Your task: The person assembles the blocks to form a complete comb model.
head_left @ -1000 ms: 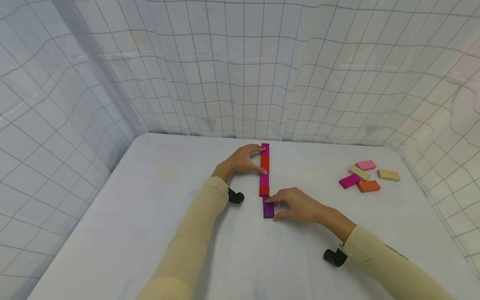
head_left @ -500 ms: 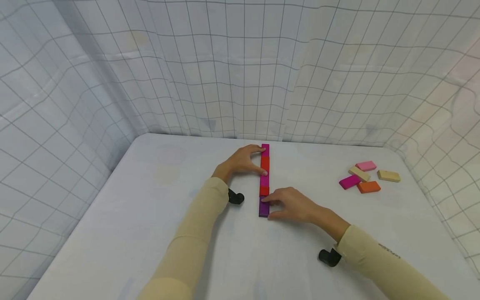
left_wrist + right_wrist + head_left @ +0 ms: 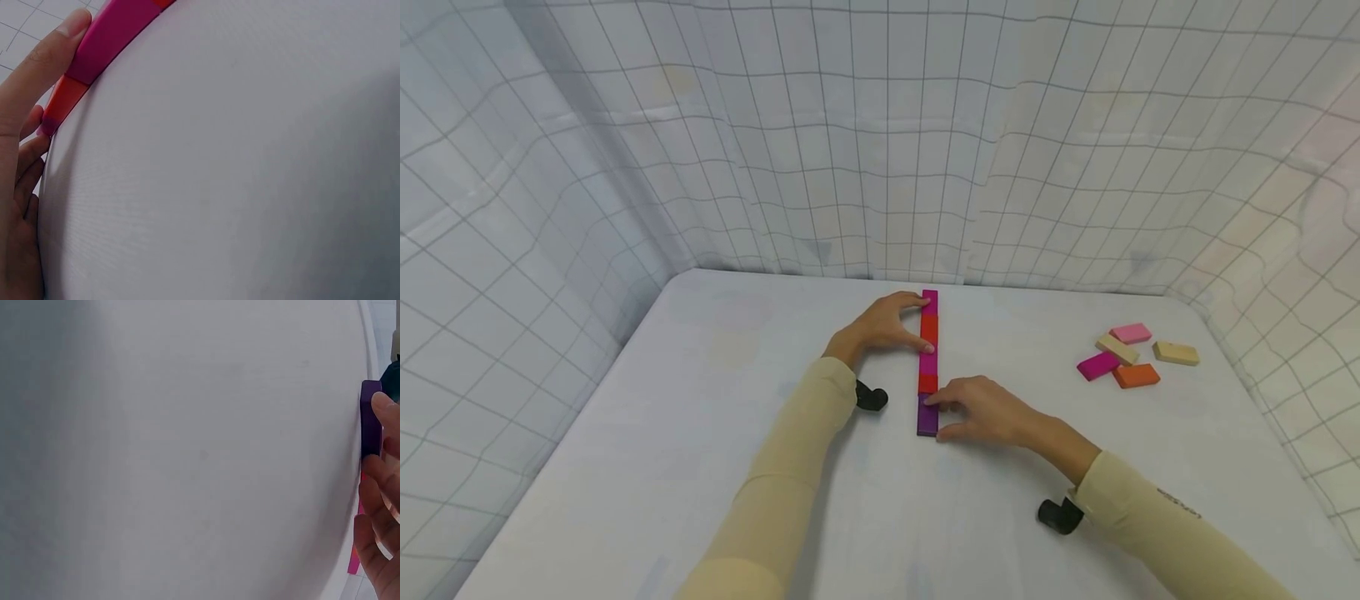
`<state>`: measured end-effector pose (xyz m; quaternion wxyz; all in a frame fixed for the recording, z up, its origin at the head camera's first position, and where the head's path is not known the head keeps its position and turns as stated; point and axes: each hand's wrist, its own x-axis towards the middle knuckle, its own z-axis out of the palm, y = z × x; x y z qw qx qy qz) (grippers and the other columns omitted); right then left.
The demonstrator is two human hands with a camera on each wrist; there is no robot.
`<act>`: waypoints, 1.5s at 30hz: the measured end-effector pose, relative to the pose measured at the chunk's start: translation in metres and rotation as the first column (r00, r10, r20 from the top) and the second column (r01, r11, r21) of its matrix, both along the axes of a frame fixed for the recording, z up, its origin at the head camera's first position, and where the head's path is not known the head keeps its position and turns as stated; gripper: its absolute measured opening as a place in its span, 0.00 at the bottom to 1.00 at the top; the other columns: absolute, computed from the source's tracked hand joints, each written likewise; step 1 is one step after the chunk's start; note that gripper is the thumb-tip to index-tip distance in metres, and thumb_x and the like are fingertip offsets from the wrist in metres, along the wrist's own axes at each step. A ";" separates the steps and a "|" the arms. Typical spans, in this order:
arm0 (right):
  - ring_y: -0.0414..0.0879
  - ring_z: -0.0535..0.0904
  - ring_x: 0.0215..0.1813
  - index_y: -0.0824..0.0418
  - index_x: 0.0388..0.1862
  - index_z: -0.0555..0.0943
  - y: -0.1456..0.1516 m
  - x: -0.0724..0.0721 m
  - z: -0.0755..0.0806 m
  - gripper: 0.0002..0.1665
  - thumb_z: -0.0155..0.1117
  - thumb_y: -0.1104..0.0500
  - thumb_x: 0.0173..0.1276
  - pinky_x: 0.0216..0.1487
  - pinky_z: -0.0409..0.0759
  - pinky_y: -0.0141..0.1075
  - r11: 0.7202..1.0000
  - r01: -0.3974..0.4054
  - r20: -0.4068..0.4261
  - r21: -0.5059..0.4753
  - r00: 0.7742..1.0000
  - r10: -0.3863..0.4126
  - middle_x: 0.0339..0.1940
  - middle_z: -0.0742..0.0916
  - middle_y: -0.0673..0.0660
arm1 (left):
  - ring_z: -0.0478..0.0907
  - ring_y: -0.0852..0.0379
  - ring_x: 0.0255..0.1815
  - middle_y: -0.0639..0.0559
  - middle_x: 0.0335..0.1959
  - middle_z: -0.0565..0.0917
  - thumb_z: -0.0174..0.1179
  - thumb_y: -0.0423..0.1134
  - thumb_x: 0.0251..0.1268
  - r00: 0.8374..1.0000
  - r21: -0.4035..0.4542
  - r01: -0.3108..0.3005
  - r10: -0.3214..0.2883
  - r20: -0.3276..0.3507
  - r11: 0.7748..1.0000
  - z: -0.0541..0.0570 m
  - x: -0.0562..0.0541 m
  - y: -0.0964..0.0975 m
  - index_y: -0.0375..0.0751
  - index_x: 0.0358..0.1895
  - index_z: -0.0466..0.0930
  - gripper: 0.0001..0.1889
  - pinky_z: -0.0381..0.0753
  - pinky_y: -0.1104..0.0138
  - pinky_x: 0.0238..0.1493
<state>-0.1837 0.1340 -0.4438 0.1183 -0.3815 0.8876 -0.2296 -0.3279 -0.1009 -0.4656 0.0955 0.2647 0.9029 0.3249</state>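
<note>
A straight row of flat blocks runs away from me in the head view: a purple block (image 3: 928, 423) nearest, then a red block (image 3: 928, 384), a magenta block (image 3: 928, 363), an orange-red block (image 3: 929, 327) and another magenta block (image 3: 932, 295) at the far end. My left hand (image 3: 880, 322) spans the row's far part from the left, thumb on the middle magenta block and fingertips at the far one. From the right, my right hand (image 3: 992, 411) pinches the purple block lengthwise, its thumb by the near end. That block's far end meets the red block.
To the right lies a loose group of blocks: pink (image 3: 1131, 333), magenta (image 3: 1098, 366), orange (image 3: 1137, 376) and two cream ones, one cream block (image 3: 1176, 352) apart from the others. White grid-patterned curtains (image 3: 880, 167) hang behind and beside the white table (image 3: 662, 467).
My right hand has slid the purple block left into line with the row, its far end now against the red block. The left hand has stayed in place.
</note>
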 end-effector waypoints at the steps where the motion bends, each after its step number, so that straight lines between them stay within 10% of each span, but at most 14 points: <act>1: 0.39 0.82 0.48 0.58 0.61 0.86 0.002 0.000 0.001 0.27 0.79 0.52 0.65 0.53 0.83 0.40 1.000 0.001 0.002 -0.002 1.000 -0.001 0.49 0.88 0.46 | 0.59 0.51 0.79 0.50 0.78 0.67 0.79 0.59 0.51 1.000 -0.002 0.001 -0.001 -0.003 1.000 0.000 0.000 0.000 0.52 0.78 0.70 0.49 0.56 0.55 0.79; 14: 0.45 0.82 0.52 0.57 0.63 0.84 0.037 -0.005 0.016 0.27 0.77 0.54 0.67 0.54 0.83 0.44 0.996 0.087 0.085 -0.019 0.993 -0.085 0.52 0.87 0.47 | 0.59 0.51 0.79 0.51 0.77 0.68 0.78 0.60 0.51 1.000 -0.016 0.000 0.000 -0.014 1.000 -0.003 0.000 -0.002 0.52 0.78 0.69 0.49 0.57 0.55 0.78; 30: 0.54 0.81 0.51 0.63 0.61 0.85 0.108 -0.014 0.033 0.26 0.78 0.56 0.66 0.54 0.83 0.54 0.965 0.242 -0.008 -0.098 0.970 -0.244 0.52 0.88 0.58 | 0.58 0.51 0.79 0.51 0.78 0.67 0.77 0.59 0.53 1.000 -0.019 0.008 -0.008 -0.006 1.000 -0.002 0.000 -0.001 0.52 0.78 0.68 0.48 0.56 0.54 0.79; 45: 0.56 0.85 0.46 0.67 0.58 0.85 0.183 -0.025 0.043 0.24 0.78 0.57 0.66 0.36 0.85 0.34 0.907 0.405 -0.070 -0.115 0.907 -0.414 0.49 0.88 0.64 | 0.59 0.52 0.78 0.52 0.77 0.67 0.77 0.59 0.52 1.000 -0.005 0.000 0.000 0.010 1.000 0.002 0.003 0.000 0.53 0.78 0.69 0.48 0.56 0.54 0.78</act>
